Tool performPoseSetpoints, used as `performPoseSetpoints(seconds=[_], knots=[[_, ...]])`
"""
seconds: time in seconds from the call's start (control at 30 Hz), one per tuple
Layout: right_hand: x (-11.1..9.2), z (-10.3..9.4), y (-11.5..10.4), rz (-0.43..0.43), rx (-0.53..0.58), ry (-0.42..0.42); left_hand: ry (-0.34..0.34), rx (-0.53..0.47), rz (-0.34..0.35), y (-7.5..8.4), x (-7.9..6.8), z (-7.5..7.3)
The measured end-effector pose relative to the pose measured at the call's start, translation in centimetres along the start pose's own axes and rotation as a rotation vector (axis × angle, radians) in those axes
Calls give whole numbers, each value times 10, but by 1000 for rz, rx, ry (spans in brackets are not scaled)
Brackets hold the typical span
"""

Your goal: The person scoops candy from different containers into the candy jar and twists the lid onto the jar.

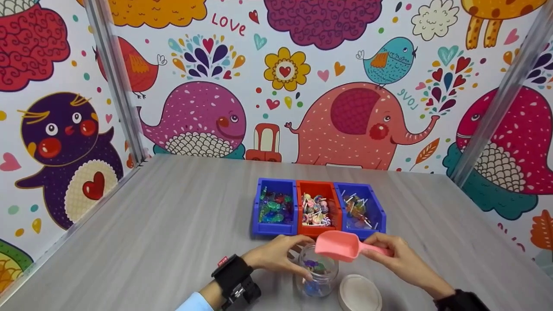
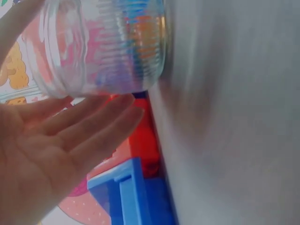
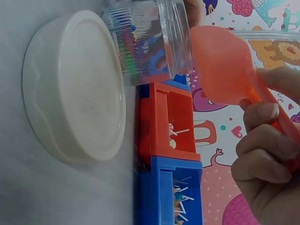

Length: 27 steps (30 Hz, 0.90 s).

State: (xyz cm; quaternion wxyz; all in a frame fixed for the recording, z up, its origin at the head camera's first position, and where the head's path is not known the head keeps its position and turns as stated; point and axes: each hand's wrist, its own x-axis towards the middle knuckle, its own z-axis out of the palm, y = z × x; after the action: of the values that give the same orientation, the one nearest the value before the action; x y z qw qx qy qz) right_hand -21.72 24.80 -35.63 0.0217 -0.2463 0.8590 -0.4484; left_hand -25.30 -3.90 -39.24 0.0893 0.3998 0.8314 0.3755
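A clear jar [image 1: 319, 270] with blue, purple and green pieces at its bottom stands on the table. My left hand [image 1: 283, 255] holds it from the left, thumb at the near side and fingers at the far side. In the left wrist view those fingers [image 2: 101, 126] lie fairly straight along the glass [image 2: 108, 47]. My right hand [image 1: 399, 257] grips the handle of a pink scoop [image 1: 338, 245], whose bowl is over the right part of the jar's mouth. No pieces show in the bowl. Right of the jar lies a whitish round lid [image 1: 360, 293].
Behind the jar, three joined bins stand in a row: a blue bin [image 1: 255, 216] with translucent coloured pieces, a red bin [image 1: 298, 216] with small lollipops, and another blue bin [image 1: 380, 216] with translucent lollipops. Printed panels [image 1: 276, 103] border the grey table [image 1: 181, 207].
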Motion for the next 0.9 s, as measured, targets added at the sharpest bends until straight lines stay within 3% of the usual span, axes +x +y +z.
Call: performPoseSetpoints(seconds=[0.07, 0.17, 0.37, 0.53, 0.7, 0.9], knots=[[3, 0, 1, 9, 3, 24, 33, -44, -9, -2, 0, -5], [8, 0, 1, 37, -25, 70, 141, -74, 1, -5, 0, -12], [20, 2, -3, 107, -67, 149, 495, 39, 54, -13, -2, -29], [33, 3, -5, 76, -89, 205, 699, 137, -34, -25, -5, -38], [45, 3, -6, 49, -108, 214, 778, 155, -200, -34, -9, -41], [57, 4, -6, 77, -160, 216, 775, 132, -343, -42, -10, -45]])
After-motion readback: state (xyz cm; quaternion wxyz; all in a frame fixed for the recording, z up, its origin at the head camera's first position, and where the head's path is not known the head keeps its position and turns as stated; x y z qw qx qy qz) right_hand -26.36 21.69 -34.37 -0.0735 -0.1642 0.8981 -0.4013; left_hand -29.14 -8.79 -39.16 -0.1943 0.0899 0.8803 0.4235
